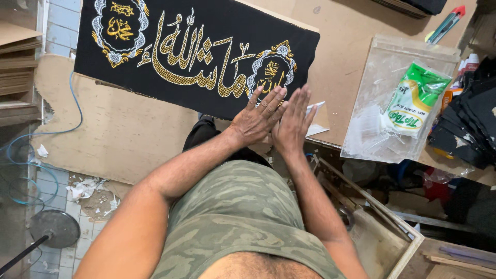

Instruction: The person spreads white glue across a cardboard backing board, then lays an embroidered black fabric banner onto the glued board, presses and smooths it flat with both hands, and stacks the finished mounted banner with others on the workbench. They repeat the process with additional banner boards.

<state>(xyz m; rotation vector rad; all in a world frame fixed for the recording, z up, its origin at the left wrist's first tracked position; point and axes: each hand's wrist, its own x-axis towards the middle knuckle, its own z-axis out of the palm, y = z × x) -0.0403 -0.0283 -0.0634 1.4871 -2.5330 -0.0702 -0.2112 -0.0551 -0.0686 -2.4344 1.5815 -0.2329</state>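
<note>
A long black cloth panel with gold embroidered script and ornate medallions lies flat on a brown board table. My left hand and my right hand are pressed palm to palm in front of me, fingers straight, just over the panel's near edge. Neither hand holds anything. A small white paper scrap lies on the table just right of my right hand.
A clear plastic bag holding a green and white packet lies on the table's right side, with dark cloth pieces beyond it. A green and red cutter rests at top right. Wooden frames lean below the table; a blue cable runs on the left.
</note>
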